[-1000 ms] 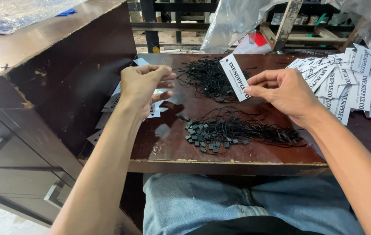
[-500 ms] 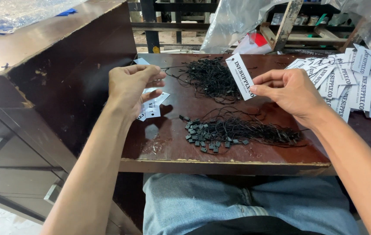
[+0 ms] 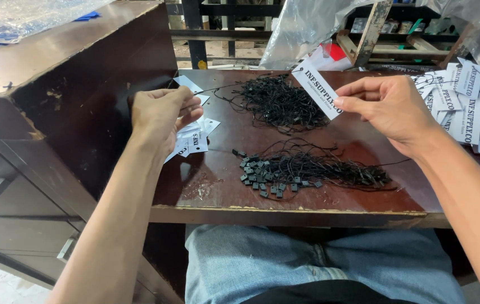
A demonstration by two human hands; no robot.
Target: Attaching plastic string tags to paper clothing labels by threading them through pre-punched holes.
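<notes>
**Tag pinched in one hand, black string drawn taut in the other**

Closest to me I see blue-jeaned knees [image 3: 318,264] tucked under the front edge of the dark wooden worktop [image 3: 212,180]. Just past that edge lies a bundle of black strings with small square black toggles [image 3: 307,171], the toggles fanned toward the left. On my left, the left hand [image 3: 161,112] has its fingers curled together, pinching the end of a thin black string [image 3: 217,88] that runs taut to the right. Under that hand sits a small heap of finished white tags [image 3: 195,138], resting on the worktop. On my right, the right hand [image 3: 389,107] pinches a white paper tag [image 3: 317,90] between thumb and fingertips, holding it tilted above the worktop; the string meets the tag at its upper end. Behind the tag there is a second, looser pile of black strings [image 3: 276,101]. Further right, a spread of loose white tags [image 3: 467,107] lies beside the right wrist. To the far left stands a dark wooden cabinet [image 3: 43,73], and at the back I see clear plastic sheeting [image 3: 302,31] over a rack.
</notes>
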